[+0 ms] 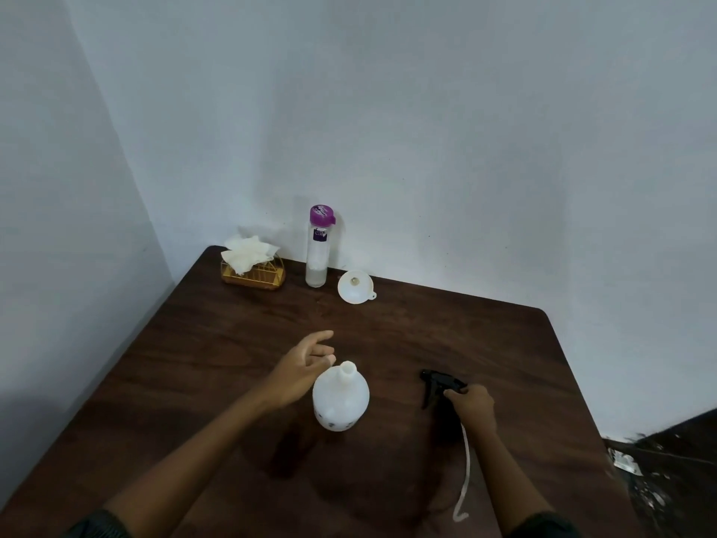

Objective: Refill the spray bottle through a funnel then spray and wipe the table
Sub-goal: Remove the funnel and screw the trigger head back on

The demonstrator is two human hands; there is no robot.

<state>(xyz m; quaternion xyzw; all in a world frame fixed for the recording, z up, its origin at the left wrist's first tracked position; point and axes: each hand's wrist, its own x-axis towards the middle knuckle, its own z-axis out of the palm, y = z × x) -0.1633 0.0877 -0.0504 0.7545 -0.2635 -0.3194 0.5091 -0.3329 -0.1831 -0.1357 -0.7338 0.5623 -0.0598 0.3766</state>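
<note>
A white spray bottle [340, 401] stands upright in the middle of the dark wooden table [426, 332], its neck uncapped. My left hand [306, 366] hovers just left of the neck with fingers spread, holding nothing. My right hand [473, 409] grips the black trigger sprayer head [436, 384] down on the table right of the bottle; its white dip tube [465, 475] trails toward me. A white funnel [355, 292] lies at the back beside a tall clear water bottle [319, 246] with a purple cap.
A gold wire holder with white tissues [252, 266] stands at the back left corner. Walls close off the table's left and far sides. The right edge drops to a dark floor with debris [628, 464].
</note>
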